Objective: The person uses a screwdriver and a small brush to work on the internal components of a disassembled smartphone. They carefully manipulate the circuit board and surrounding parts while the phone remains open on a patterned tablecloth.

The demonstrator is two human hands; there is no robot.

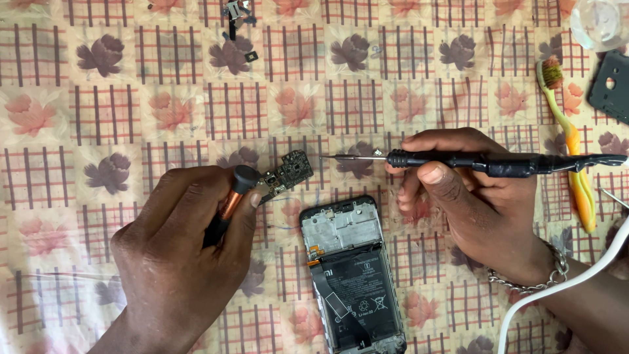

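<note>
Opened smartphone (pixel 352 275) lies back-up on the flowered, checked tablecloth (pixel 105 111), rear cover off. Inside its frame: the black battery (pixel 357 298) fills the lower part, a flat ribbon cable runs across it, and the upper bay shows bare metal with no board in it. The green circuit board (pixel 288 174) lies on the cloth just left of the phone's top edge, apart from it.

My left hand (pixel 180 262) is fisted, knuckles up, fingers wrapped shut around an orange-and-black screwdriver (pixel 229 203); its round cap sits just beside the board's left end.

My right hand (pixel 465 203) has thumb and fingers closed on a black soldering iron (pixel 485 162), held level, thin tip pointing left, near the board but apart from it. A chain bracelet (pixel 534 278) sits at that wrist.

Far right: a toothbrush (pixel 569 137) and a dark phone cover (pixel 610 85).
</note>
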